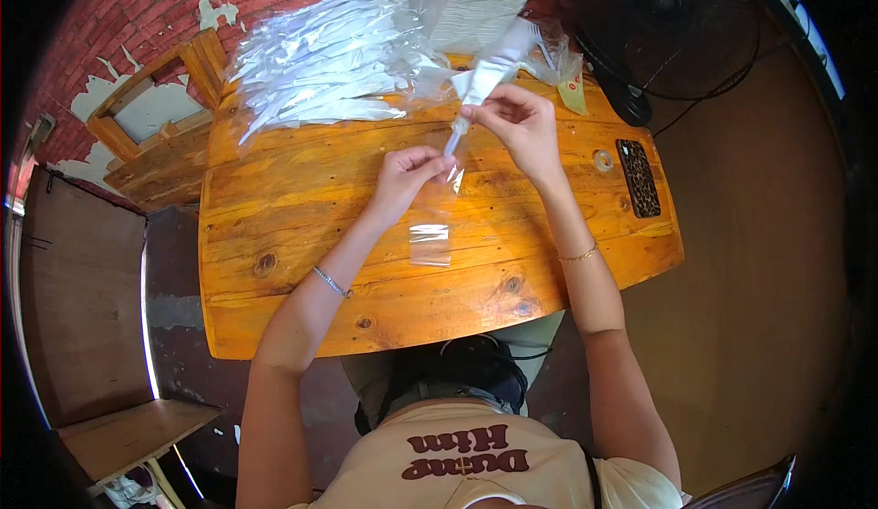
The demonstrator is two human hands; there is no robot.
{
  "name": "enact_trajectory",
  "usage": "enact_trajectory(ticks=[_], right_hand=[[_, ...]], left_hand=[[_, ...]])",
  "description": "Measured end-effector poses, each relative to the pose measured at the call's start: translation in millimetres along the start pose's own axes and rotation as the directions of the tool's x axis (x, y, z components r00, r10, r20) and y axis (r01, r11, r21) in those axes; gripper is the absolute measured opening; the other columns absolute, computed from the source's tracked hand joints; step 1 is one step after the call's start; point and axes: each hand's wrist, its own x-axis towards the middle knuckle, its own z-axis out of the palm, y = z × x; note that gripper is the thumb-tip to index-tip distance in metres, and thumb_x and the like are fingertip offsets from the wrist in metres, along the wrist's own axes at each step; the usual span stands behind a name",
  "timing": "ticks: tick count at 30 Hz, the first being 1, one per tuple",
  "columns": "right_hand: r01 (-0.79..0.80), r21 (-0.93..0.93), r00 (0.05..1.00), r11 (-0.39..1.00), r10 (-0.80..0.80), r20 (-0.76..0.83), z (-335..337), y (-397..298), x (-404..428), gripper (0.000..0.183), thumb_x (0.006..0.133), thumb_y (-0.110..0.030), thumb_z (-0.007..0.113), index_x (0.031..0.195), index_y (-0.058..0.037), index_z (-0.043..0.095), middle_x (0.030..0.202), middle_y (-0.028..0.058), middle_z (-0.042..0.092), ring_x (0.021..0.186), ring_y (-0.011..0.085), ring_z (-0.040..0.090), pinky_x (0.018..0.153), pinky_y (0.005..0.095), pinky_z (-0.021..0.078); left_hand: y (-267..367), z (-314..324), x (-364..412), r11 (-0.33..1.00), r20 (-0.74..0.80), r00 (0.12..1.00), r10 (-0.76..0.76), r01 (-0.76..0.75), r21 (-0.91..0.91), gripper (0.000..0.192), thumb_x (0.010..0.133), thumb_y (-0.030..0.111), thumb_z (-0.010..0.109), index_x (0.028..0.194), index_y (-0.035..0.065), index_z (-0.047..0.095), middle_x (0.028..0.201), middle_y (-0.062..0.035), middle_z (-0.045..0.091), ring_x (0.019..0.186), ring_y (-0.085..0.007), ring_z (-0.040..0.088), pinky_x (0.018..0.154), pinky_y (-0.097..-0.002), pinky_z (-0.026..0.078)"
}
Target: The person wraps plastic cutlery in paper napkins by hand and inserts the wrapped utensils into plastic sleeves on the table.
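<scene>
Above the middle of the table, my right hand [525,128] pinches a white paper napkin [483,82] wrapped around a plastic utensil [453,141]. The utensil's pale handle points down toward me, and its far end is blurred within the napkin and clear film. My left hand [415,176] grips the tip of the handle between thumb and fingers, with clear plastic around it. Nearer to me, a clear plastic sleeve [430,248] shows on the wood; whether it joins the film at my left hand, I cannot tell.
A large pile of wrapped cutlery packets [329,56] covers the wooden table's [309,234] back left. Behind my right hand are a stack of napkins [490,1] and a plastic fork [543,46]. A tape roll [603,160], a leopard-print phone [638,178] and a black fan [658,22] are right.
</scene>
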Motion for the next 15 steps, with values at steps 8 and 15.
enact_trajectory(ticks=[8,15], right_hand=[[0.022,-0.098,0.983,0.995,-0.039,-0.181,-17,2,0,0.007,0.073,-0.001,0.065,0.077,0.0042,0.061,0.071,0.0050,0.063,0.064,0.0051,0.056,0.060,0.0168,0.0442],[0.059,-0.018,0.981,0.998,-0.061,-0.186,-11,-3,10,0.007,0.074,0.000,0.064,0.079,0.0038,0.061,0.071,0.0055,0.063,0.064,0.0067,0.057,0.060,0.0174,0.0451]], left_hand=[[2,4,0,0.999,-0.005,0.999,0.033,-0.033,0.006,0.029,0.090,0.022,0.046,0.095,-0.0022,0.061,0.081,-0.0071,0.064,0.068,-0.0077,0.053,0.064,-0.0212,0.043],[7,6,-2,0.994,0.010,0.997,0.072,-0.073,0.077,0.025,0.086,0.020,0.052,0.096,-0.0005,0.063,0.083,-0.0075,0.065,0.067,-0.0072,0.053,0.064,-0.0207,0.043]])
